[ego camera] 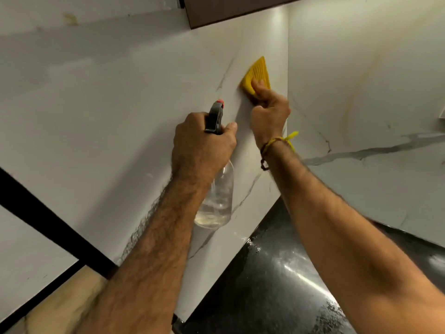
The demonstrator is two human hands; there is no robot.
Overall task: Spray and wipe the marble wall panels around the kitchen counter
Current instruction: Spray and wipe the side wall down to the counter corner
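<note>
My right hand (268, 109) grips a yellow cloth (257, 73) and holds it against the white marble wall panel (120, 104), close to the corner where a second marble panel (361, 80) meets it. My left hand (202, 145) grips a clear spray bottle (216, 201) by its neck. The bottle's black trigger head with a red nozzle (215, 116) points at the wall just left of the cloth. A little clear liquid sits in the bottle's base. A thread bracelet circles my right wrist.
A glossy black counter (277, 285), wet in spots, runs below the panels at lower right. A dark cabinet underside (228, 8) hangs above the corner. A black frame bar (48, 227) crosses the lower left, with a beige floor (60, 302) beneath it.
</note>
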